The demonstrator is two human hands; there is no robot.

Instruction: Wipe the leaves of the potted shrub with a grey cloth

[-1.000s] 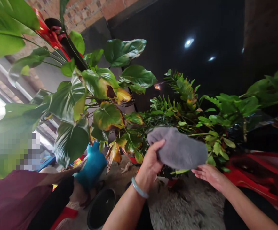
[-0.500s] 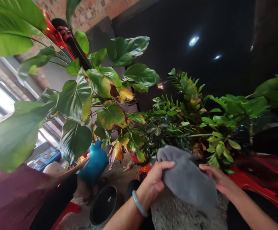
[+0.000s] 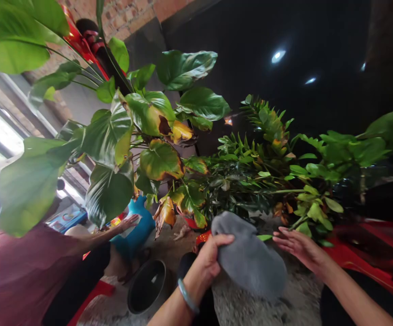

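Observation:
My left hand (image 3: 207, 259), with a pale bangle (image 3: 187, 296) on the wrist, grips the left edge of a soft grey cloth (image 3: 252, 260). The thumb lies over its front; the fingers behind are mostly hidden. The cloth hangs loosely down to the right, above the rough ground. To its right, my right hand (image 3: 300, 248) is open, fingers stretched toward the cloth with a gap between them. Just behind that hand are the leaves of a green plant (image 3: 313, 210).
A large-leaved plant (image 3: 110, 140) with browning leaves spreads across the left. Below it stands a dark bucket (image 3: 147, 287). At left, a person in a maroon shirt (image 3: 30, 271) sits with a hand at a blue object (image 3: 138, 231). A red chair-like object (image 3: 362, 258) is at right.
My right hand has come off the cloth's edge and its fingers have spread. My left hand has shifted slightly left and down with the cloth.

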